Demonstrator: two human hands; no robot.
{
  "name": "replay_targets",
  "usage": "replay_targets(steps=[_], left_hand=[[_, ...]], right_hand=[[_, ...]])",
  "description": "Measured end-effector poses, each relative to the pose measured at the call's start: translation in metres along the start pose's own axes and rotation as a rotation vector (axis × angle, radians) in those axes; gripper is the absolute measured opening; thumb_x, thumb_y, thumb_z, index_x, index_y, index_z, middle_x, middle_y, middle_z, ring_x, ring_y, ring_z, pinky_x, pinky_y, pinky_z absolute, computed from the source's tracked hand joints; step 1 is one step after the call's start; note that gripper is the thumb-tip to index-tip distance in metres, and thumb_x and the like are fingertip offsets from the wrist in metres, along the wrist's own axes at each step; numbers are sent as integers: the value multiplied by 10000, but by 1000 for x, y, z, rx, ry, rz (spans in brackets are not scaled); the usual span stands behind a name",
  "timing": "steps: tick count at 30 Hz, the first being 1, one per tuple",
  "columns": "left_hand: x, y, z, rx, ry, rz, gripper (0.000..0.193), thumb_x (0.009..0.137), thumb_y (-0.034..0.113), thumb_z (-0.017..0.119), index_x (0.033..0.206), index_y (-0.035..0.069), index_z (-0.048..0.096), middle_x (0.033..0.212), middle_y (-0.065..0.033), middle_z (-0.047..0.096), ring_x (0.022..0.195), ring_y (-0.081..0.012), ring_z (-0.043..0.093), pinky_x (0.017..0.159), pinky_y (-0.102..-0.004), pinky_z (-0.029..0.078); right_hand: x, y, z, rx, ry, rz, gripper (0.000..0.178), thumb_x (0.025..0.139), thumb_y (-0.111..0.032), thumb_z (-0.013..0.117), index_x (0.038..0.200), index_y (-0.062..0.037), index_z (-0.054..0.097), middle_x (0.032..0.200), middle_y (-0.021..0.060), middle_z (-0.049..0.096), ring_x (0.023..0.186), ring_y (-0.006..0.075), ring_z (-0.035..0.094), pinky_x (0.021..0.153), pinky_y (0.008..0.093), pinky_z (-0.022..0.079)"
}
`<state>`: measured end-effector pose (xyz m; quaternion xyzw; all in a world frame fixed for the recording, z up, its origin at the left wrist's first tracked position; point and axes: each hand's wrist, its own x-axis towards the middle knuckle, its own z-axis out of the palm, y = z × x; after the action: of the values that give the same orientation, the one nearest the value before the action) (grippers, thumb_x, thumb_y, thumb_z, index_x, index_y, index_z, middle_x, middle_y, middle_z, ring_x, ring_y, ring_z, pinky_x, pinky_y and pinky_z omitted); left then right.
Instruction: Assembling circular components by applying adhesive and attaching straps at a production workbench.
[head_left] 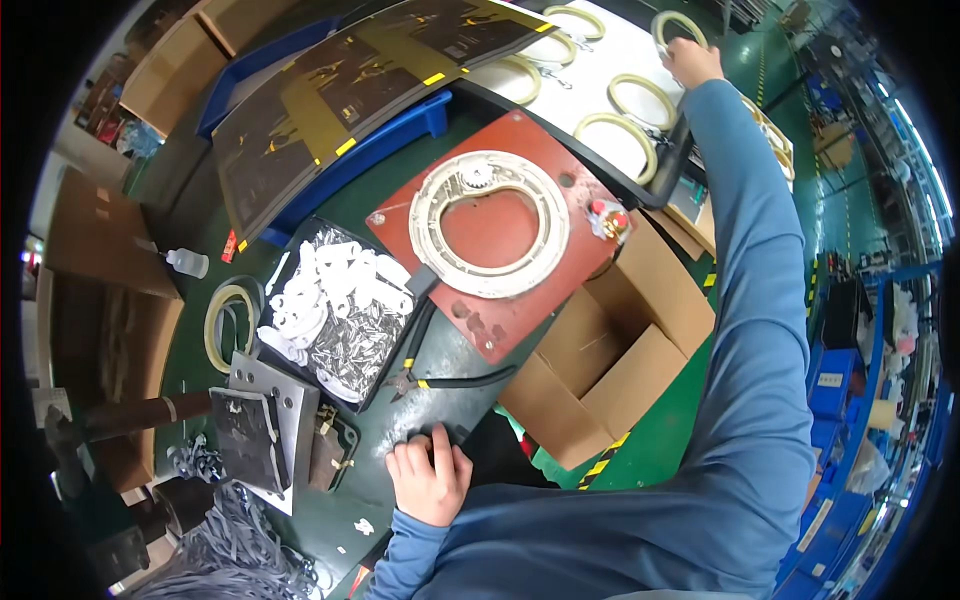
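At the far right, my right hand (694,63) reaches out with its fingers closed on a pale cream ring (676,20), over a black-rimmed tray (668,165) lined with white. Several similar rings (642,100) lie in that tray. My left hand (430,476) rests at the near table edge, fingers loosely bent and nothing seen in them. Beyond it lie black-handled pliers (465,380). A red square plate (395,210) carries a white ring-shaped part (550,235) with a small white gear (477,177) at its top.
Left of the plate, a black tray (365,395) holds white plastic pieces and small metal pins. An open cardboard box (640,385) stands right of the table. Dark machinery (245,440) and grey strips (240,540) are at left. A blue bin (320,190) sits beneath a dark printed sheet (300,130).
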<state>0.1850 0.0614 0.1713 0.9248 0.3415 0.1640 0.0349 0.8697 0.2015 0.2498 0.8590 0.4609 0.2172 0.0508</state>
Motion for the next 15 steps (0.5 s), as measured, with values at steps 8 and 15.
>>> replay_targets(steps=[8, 15], left_hand=[[2, 1, -2, 2, -16, -12, 420, 738, 106, 683, 1129, -37, 625, 903, -147, 501, 778, -299, 502, 700, -448, 412], [1, -1, 1, 25, 44, 13, 398, 752, 147, 683, 1118, 0, 630, 917, -141, 527, 766, -296, 511, 681, -429, 404]], right_hand=[[5, 34, 69, 182, -323, 79, 303, 826, -182, 679, 1123, -200, 736, 1073, 70, 730, 1053, 286, 675, 1013, 611, 369], [-3, -43, -35, 743, 32, 42, 406, 939, -397, 596, 1168, -83, 714, 977, 98, 742, 812, 168, 680, 715, 338, 519]])
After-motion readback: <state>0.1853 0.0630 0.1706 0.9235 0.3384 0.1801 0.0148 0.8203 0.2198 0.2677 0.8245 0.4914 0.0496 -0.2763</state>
